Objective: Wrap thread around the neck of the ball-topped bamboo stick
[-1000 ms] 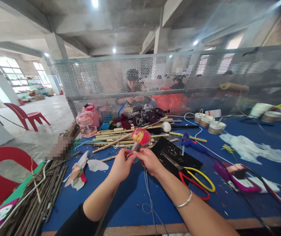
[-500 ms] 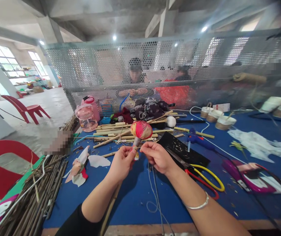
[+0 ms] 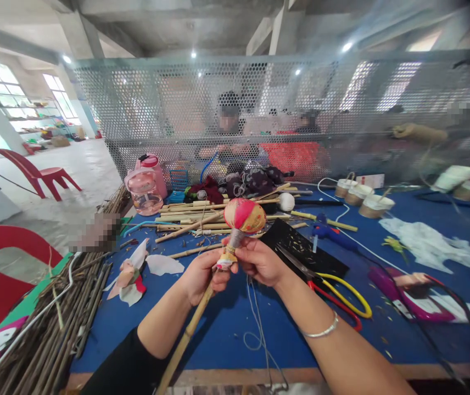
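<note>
A bamboo stick [image 3: 185, 334] topped with a red and yellow cloth-covered ball [image 3: 244, 215] is held upright over the blue table [image 3: 218, 323]. My left hand [image 3: 202, 274] is wrapped round the stick just under the ball's gathered neck. My right hand [image 3: 262, 260] pinches the neck from the right, fingers closed. A thin grey thread [image 3: 257, 323] hangs down from under my right hand and loops on the table.
Red and yellow scissors [image 3: 334, 293] lie on a black mat [image 3: 301, 249] to the right. Loose bamboo sticks [image 3: 194, 216], a pink jug [image 3: 146, 189], a blue glue gun [image 3: 328, 230] and white cloth [image 3: 428, 241] lie farther back. Bundled twigs [image 3: 62, 323] sit at left. People sit behind the mesh screen [image 3: 284, 115].
The ball on its stick has risen and come closer. My left hand has slid down to grip the stick, which now runs down toward me.
</note>
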